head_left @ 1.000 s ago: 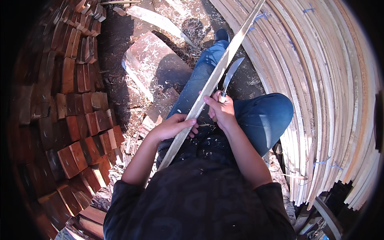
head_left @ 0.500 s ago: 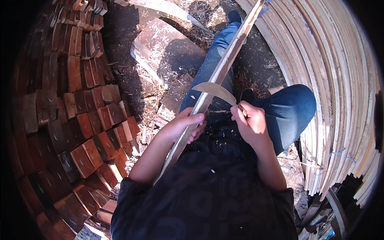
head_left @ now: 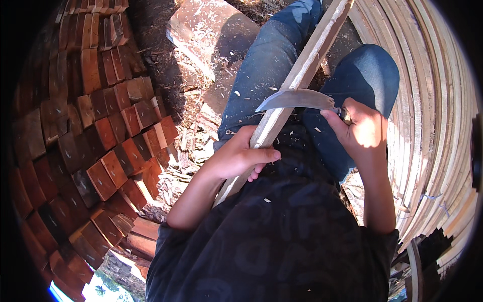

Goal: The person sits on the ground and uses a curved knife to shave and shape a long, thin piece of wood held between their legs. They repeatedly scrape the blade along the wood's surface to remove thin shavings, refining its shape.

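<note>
A long, narrow wooden strip (head_left: 304,65) slants from against my black shirt up to the top edge, between my legs. My left hand (head_left: 244,157) is wrapped round its lower part, thumb across the top. My right hand (head_left: 361,126) grips the handle of a curved-blade knife (head_left: 297,99). The blade lies across the strip, a little beyond my left hand, its tip reaching past the strip's left side. Most of the handle is hidden in my fingers. Pale shavings are scattered on my blue trousers (head_left: 261,65) and shirt.
Stacked reddish-brown wood blocks (head_left: 103,173) rise on the left. Many long, pale wooden strips (head_left: 427,100) are bundled on the right, close to my right arm. A flat board (head_left: 211,30) lies on the shaving-strewn ground ahead.
The knife and my right hand have moved to the right and farther along the strip, and the blade lies more level. My left hand keeps its hold. The whole view has shifted.
</note>
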The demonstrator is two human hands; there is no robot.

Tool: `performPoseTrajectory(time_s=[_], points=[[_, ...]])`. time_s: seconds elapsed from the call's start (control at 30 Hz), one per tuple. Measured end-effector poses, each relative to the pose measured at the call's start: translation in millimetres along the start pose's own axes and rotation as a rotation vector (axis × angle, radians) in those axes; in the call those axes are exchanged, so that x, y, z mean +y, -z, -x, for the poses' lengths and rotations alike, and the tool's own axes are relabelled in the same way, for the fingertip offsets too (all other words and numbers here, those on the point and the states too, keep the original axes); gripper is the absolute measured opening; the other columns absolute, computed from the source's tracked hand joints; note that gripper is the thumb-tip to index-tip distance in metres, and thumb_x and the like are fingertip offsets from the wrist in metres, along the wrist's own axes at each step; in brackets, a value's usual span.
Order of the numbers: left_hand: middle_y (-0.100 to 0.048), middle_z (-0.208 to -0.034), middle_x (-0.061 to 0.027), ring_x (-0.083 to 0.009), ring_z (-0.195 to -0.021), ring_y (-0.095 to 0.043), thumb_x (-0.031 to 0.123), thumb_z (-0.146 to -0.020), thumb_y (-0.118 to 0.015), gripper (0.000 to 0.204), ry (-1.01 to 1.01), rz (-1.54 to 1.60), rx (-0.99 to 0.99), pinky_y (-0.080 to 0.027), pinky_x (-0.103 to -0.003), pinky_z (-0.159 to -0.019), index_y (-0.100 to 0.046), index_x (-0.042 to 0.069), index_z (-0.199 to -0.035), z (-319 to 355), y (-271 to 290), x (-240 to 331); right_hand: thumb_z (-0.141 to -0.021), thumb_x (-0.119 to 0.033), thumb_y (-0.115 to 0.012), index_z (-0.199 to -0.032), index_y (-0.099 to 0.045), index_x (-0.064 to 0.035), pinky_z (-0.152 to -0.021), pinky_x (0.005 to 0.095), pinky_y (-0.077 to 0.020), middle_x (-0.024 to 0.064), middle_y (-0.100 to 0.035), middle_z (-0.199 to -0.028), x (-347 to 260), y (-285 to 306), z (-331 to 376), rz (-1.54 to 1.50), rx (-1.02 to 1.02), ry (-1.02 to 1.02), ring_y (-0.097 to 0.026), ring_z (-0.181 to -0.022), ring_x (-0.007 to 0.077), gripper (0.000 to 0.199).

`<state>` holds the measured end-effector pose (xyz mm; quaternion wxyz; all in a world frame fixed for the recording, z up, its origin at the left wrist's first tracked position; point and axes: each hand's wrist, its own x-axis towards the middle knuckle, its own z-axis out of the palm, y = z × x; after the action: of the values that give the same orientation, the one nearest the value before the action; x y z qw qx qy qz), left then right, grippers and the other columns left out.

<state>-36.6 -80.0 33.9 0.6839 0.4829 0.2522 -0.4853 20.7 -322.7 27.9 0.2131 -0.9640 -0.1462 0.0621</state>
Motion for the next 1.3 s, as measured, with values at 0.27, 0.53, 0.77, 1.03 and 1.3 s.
performPoseTrajectory(time_s=[0.27, 0.53, 0.77, 1.03, 1.3], points=[[-0.047, -0.055, -0.0027, -0.0102, -0.040, -0.045, 0.013, -0.077, -0.071, 0.028, -0.040, 0.064, 0.005, -0.036, -0.024, -0.035, -0.048, 0.000, -0.088, -1, -8, -9, -0.069, -0.055, -0.076, -0.056, -0.050, -0.0079, -0.041, 0.0344, -0.0435, 0.0066, -0.053, -0.050, 21, -1, -2, 0.128, 0.050, -0.003, -0.056, -0.045, 0.0255, 0.055], [-0.045, -0.052, -0.0025, -0.0100, -0.039, -0.044, 0.016, -0.077, -0.071, 0.028, -0.056, 0.048, -0.025, -0.036, -0.024, -0.034, -0.047, 0.002, -0.081, 1, -13, -16, -0.069, -0.057, -0.075, -0.057, -0.051, -0.0076, -0.041, 0.0337, -0.0434, 0.0076, -0.053, -0.049, 27, 3, 1, 0.132, 0.071, -0.007, -0.054, -0.043, 0.0255, 0.056], [-0.044, -0.049, -0.0025, -0.0104, -0.035, -0.042, 0.017, -0.076, -0.071, 0.030, -0.062, 0.148, -0.013, -0.032, -0.023, -0.033, -0.045, 0.004, -0.075, 7, -14, -18, -0.076, -0.050, -0.073, -0.055, -0.047, -0.0073, -0.040, 0.0364, -0.0437, 0.0100, -0.050, -0.045, 3, 0, 18, -0.008, 0.034, -0.067, -0.055, -0.042, 0.0284, 0.054], [-0.043, -0.051, -0.0021, -0.0103, -0.036, -0.040, 0.017, -0.075, -0.072, 0.030, -0.052, 0.153, 0.038, -0.032, -0.022, -0.034, -0.047, 0.001, -0.084, 2, -19, -15, -0.075, -0.053, -0.073, -0.054, -0.045, -0.0098, -0.039, 0.0338, -0.0432, 0.0065, -0.051, -0.047, -1, -1, 22, -0.024, 0.009, 0.096, -0.055, -0.040, 0.0243, 0.056], [-0.045, -0.051, -0.0028, -0.0110, -0.037, -0.043, 0.018, -0.076, -0.072, 0.030, -0.052, 0.117, 0.008, -0.034, -0.023, -0.034, -0.048, 0.000, -0.085, 4, -18, -20, -0.074, -0.050, -0.074, -0.058, -0.048, -0.0060, -0.040, 0.0351, -0.0400, 0.0079, -0.046, -0.047, -13, -10, 5, 0.014, 0.045, 0.021, -0.049, -0.041, 0.0273, 0.054]])
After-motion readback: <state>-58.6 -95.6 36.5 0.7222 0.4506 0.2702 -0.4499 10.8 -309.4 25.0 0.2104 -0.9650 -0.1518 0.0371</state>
